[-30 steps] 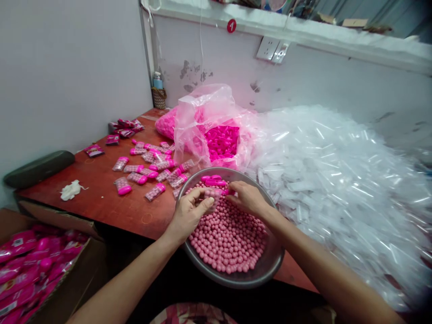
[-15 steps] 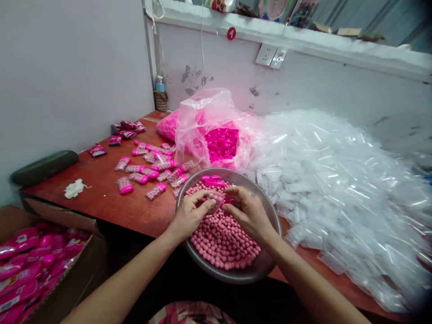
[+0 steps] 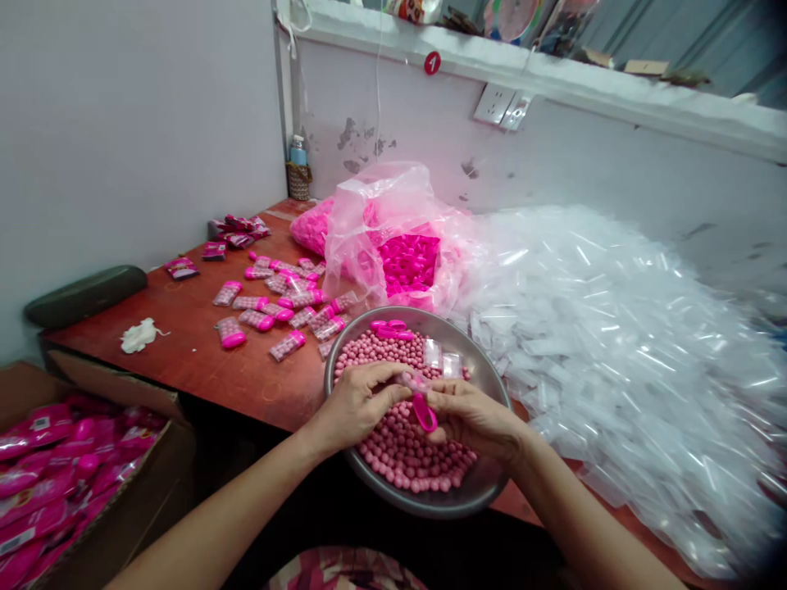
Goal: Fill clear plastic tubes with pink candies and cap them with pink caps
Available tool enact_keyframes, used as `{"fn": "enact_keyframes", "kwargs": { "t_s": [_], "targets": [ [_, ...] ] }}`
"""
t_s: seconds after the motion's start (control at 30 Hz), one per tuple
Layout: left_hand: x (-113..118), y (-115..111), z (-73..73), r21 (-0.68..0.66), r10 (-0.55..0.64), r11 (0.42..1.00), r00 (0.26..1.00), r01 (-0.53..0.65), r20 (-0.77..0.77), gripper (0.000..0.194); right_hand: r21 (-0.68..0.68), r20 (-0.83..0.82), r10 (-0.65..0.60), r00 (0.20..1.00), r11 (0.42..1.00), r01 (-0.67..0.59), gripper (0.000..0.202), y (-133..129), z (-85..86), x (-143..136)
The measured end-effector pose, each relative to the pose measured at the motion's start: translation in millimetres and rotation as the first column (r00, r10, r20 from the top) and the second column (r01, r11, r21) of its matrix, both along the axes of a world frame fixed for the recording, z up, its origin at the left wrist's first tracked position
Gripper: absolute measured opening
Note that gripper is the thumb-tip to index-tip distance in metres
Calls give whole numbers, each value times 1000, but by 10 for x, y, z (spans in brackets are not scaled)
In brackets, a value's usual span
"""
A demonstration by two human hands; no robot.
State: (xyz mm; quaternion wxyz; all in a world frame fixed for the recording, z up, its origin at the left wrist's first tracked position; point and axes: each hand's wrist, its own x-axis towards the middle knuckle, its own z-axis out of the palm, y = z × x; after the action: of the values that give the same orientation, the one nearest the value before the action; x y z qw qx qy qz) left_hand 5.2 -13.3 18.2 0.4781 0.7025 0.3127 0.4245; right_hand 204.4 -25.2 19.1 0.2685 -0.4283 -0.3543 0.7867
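Over a metal bowl [image 3: 337, 456] of pink beads [image 3: 399, 459], my two hands meet. My left hand [image 3: 362, 401] pinches a small clear container [image 3: 413, 379] with pink beads inside, largely covered by the fingers. The fingers of my right hand [image 3: 476, 414] are closed on a bright pink oval cap [image 3: 424, 412] just below the container. Whether the right fingertips also touch the container I cannot tell. Several loose pink caps [image 3: 391, 329] lie at the bowl's far side, and two clear empty containers [image 3: 452, 365] rest on the beads at the right.
Filled, capped containers [image 3: 288, 346] lie on the red table [image 3: 202, 360] at the left. Behind the bowl slumps an open plastic bag [image 3: 381, 188] of pink caps. Clear containers [image 3: 602, 328] are heaped at the right. A cardboard box [image 3: 135, 492] of pink packets stands lower left.
The right hand has turned and lowered, and the pink cap now shows plainly below the container. Two clear containers on the beads, behind the hand before, are now visible. The view has shifted slightly.
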Motion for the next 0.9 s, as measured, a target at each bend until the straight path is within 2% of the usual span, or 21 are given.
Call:
{"fn": "enact_keyframes", "kwargs": {
  "t_s": [0.07,0.1,0.13,0.2,0.27,0.33,0.37,0.53,0.63,0.7,0.77,0.83,0.9],
  "targets": [
    [1,17,-24,-38,22,999,1000,-22,8,21,230,119,-106,987,970,77,23,-8,29,-2],
    [3,25,-35,-57,29,998,1000,-29,9,21,399,187,-212,959,909,123,23,-12,58,-4],
    [6,32,-45,-68,32,997,999,-31,3,21,566,244,-328,913,812,141,22,-17,92,-8],
    [12,39,-57,-54,36,998,999,-37,-28,20,800,323,-498,805,598,48,18,-33,167,-29],
    [16,35,-58,-1,49,999,996,-49,-74,18,886,388,-543,745,443,-138,14,-53,223,-70],
    [18,23,-50,56,70,996,993,-65,-100,17,892,443,-536,719,340,-297,12,-67,243,-117],
    [17,14,-43,78,80,994,991,-72,-105,17,885,465,-532,708,309,-349,12,-71,240,-137],
    [5,-34,-33,128,63,991,992,-49,-108,19,861,508,-513,692,273,-429,4,-98,200,-162],
    [-8,-46,-81,212,57,977,984,-21,-166,18,842,523,-515,679,190,-505,6,-125,188,-162],
    [-16,-41,-119,286,78,958,973,-13,-217,20,832,527,-526,668,157,-533,7,-126,164,-167],
    [-18,-29,-134,310,88,951,967,-9,-240,20,841,516,-527,676,161,-516,5,-106,130,-165],
    [-13,-18,-115,263,82,965,969,-18,-235,18,850,515,-502,695,196,-489,2,-69,113,-150],
    [1,-15,-78,188,64,982,971,-21,-231,14,841,532,-476,700,207,-499,18,-30,145,-131]
  ]
}}
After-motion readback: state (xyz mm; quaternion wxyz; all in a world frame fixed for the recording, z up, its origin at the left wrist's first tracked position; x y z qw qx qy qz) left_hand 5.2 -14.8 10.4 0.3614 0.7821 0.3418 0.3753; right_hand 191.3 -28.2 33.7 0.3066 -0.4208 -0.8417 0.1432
